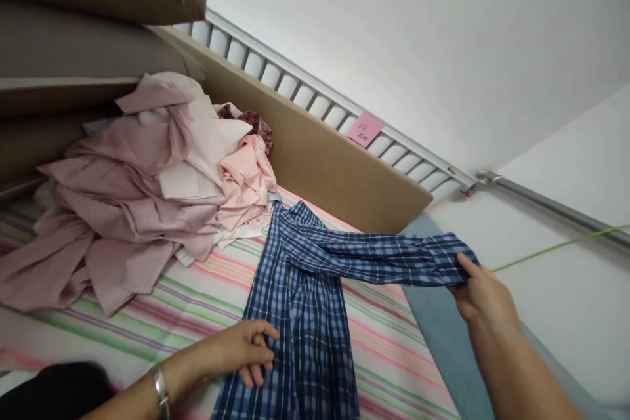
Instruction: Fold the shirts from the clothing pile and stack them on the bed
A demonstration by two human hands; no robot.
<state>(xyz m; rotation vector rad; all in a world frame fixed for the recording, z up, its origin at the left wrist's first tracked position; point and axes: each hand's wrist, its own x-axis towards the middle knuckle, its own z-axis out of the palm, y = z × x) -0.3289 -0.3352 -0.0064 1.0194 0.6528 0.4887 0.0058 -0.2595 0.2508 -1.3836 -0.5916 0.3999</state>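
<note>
A blue plaid shirt [315,315] lies partly folded lengthwise on a striped sheet [394,354], its collar end toward the back. One sleeve stretches out to the right, and my right hand [475,285] pinches its cuff end between thumb and fingers. Over the left side of the shirt's body hovers my left hand [253,351], fingers loosely curled and apart, with nothing in them. Whether its fingertips touch the cloth I cannot tell. A silver bracelet [161,390] circles the left wrist.
On the left is a heap of crumpled pink and white clothes [132,190]. Brown cushions or boxes [88,46] are stacked behind it. A tan board [335,164] stands along a metal rail [295,72] bearing a pink note [365,128]. A green cord [551,252] runs to the right.
</note>
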